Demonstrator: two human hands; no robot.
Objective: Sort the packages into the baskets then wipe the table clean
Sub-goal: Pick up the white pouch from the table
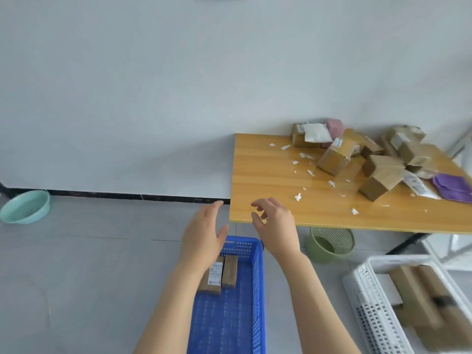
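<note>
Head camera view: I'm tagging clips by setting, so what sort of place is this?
Probably a plain back room used for parcel sorting: a wooden table piled with cardboard packages and paper scraps, plus a blue basket and a white basket, each already holding some.

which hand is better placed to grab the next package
Right: the right hand is open over the table corner, nearer the pile of packages; the left hand hovers over the blue basket.
</note>
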